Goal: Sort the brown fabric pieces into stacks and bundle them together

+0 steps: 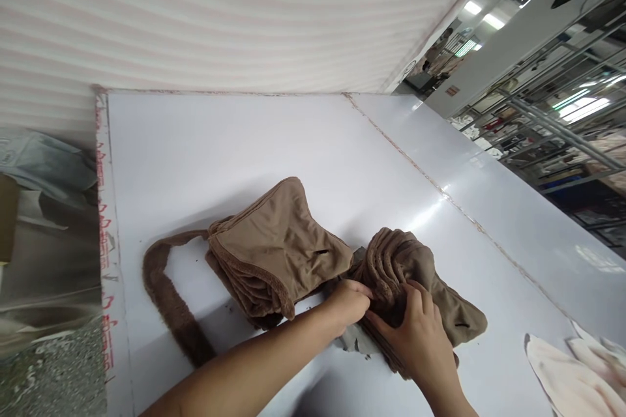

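Brown plush fabric pieces (398, 254) lie in a stack on the right, their upper layers bent back in folds. My left hand (348, 305) pinches the fuzzy edge of this stack from the left, fingertips closed on the cloth. From the front, my right hand (423, 332) grips the same stack, thumb on the near side and fingers curled over the folds. Beside them, to the left, sits a second stack of brown fabric pieces (274, 234), smooth side up, with a small dark slit near its right tip. A fuzzy brown strip (171, 293) curves out from behind it.
A white table (235, 137) carries the stacks, with red markings along its left edge. Striped pale fabric (220, 19) hangs or rises behind it. Pale pink cloth pieces (572, 371) lie at the lower right. Metal racks (552, 124) stand beyond the table.
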Demonstrator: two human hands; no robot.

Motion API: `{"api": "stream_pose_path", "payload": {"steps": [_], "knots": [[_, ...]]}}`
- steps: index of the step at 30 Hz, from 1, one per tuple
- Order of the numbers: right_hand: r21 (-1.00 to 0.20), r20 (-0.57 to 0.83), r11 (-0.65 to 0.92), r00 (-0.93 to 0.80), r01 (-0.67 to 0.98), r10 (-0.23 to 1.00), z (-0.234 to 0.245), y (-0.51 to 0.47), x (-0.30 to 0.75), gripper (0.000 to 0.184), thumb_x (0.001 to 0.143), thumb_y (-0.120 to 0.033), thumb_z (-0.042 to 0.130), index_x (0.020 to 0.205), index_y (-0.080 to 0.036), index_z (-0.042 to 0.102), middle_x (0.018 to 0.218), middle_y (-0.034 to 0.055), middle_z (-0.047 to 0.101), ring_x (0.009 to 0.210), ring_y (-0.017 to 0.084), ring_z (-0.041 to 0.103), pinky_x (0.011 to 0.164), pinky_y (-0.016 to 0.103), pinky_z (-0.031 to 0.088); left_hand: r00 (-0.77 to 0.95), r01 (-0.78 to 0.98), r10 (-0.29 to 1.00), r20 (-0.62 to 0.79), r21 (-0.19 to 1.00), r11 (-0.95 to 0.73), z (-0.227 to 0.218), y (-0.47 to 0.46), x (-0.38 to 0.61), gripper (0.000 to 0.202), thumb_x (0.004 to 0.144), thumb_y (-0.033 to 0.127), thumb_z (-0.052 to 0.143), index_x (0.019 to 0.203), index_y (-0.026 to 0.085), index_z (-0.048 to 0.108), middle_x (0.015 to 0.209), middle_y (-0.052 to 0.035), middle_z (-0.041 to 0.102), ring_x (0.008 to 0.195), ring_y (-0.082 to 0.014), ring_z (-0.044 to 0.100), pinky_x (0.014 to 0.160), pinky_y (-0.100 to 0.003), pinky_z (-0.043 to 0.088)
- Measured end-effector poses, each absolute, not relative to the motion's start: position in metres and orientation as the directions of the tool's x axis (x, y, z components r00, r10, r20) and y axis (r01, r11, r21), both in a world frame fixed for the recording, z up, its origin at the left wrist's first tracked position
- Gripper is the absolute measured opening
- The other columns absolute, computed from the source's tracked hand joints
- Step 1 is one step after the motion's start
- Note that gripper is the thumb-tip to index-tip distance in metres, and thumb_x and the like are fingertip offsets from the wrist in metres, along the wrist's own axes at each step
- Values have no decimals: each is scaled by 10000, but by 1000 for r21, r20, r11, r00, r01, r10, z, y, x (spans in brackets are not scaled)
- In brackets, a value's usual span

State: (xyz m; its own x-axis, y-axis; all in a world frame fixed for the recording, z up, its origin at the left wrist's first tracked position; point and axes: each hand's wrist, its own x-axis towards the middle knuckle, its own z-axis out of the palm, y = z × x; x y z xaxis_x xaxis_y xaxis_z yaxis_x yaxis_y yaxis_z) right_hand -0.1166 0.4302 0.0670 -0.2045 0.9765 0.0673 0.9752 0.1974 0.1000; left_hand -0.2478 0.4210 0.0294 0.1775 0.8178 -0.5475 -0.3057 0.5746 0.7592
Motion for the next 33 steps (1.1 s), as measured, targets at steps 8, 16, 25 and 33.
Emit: {"api": "stream_pose_path", "payload": {"steps": [8,16,25,33], "knots": [[75,103,26,-34,997,994,72,433,-117,375,780,-489,449,1030,-213,401,1041,77,560,903,290,576,587,348,458,0,-67,853,-522,851,521,16,419,-261,215,834,151,524,1041,127,573,998,-64,608,964,-196,554,889,-405,412],[27,78,44,-46,999,996,70,431,-113,402,755,-514,460,1029,-226,395,1057,60,557,938,257,579,609,322,468,146,-68,868,-474,871,487,16,429,-249,153,859,242,552,923,121,619,980,-50,635,956,-186,585,875,-405,453],[79,71,33,-39,996,997,66,429,-129,615,778,-538,451,1297,-252,284,1125,86,546,1001,306,553,613,362,457,187,-62,894,-406,904,424,15,422,-251,469,683,-62,436,990,191,685,973,-21,672,948,-160,586,877,-272,437],[38,46,2,-4,999,999,64,435,-117,507,773,-471,467,1215,-260,336,1105,39,586,886,256,605,571,315,452,-12,47,879,-477,878,477,8,421,-258,236,815,144,544,1050,125,566,1118,-89,561,1091,-232,485,967,-461,346]]}}
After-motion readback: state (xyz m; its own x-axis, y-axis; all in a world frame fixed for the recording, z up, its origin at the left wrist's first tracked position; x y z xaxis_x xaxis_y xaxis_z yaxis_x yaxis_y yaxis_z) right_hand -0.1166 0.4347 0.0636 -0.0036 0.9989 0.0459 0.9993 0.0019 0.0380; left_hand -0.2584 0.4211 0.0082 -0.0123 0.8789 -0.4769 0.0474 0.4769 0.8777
